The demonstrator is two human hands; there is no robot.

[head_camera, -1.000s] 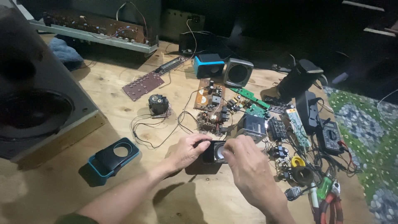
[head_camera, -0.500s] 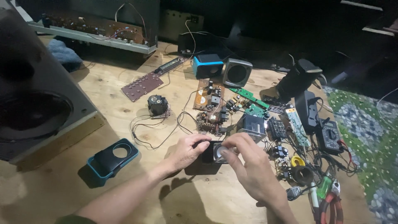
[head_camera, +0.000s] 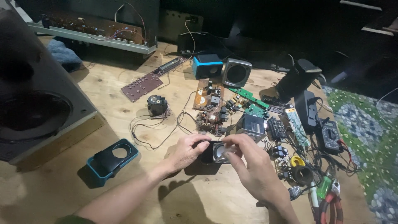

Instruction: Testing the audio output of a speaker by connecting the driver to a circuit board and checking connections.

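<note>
Head view: left hand (head_camera: 187, 151) pinches the small black speaker unit (head_camera: 215, 152) at centre table; right hand (head_camera: 253, 166), fingers curled narrow, grips its silver cone side. Teal speaker shell (head_camera: 112, 159) lies at nine o'clock, circuit boards (head_camera: 211, 108) at twelve.

A pale plywood counter (head_camera: 103, 91) is lit from above, with knots and grain shown. Behind its far edge, the room is lost in darkness. To the right of the counter, a green pebble-patterned floor covering (head_camera: 369, 120) is seen, partly in shadow.
</note>
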